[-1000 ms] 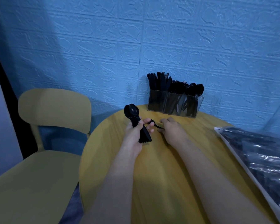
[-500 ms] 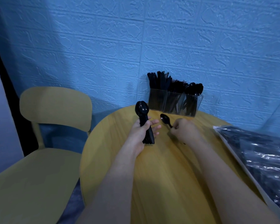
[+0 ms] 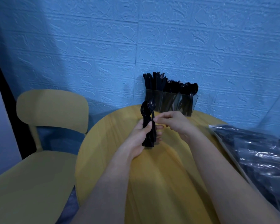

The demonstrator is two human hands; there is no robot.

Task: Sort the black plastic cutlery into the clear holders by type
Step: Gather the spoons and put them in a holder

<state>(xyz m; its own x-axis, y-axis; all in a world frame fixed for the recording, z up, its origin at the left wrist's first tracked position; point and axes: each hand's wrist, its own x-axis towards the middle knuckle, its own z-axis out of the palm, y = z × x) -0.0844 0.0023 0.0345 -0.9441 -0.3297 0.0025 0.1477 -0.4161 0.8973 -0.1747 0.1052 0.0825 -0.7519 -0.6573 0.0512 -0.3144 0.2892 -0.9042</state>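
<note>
While a spoon (image 3: 151,105) is pinched by the right hand (image 3: 173,125) against the bunch (image 3: 148,126) gripped by the left hand (image 3: 140,139), the holders (image 3: 170,102) should come next.

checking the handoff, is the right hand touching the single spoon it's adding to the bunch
Touching. The head view shows the right hand pinching the handle of the single spoon at its fingertips, beside the spoon bunch gripped in the left hand.
</note>
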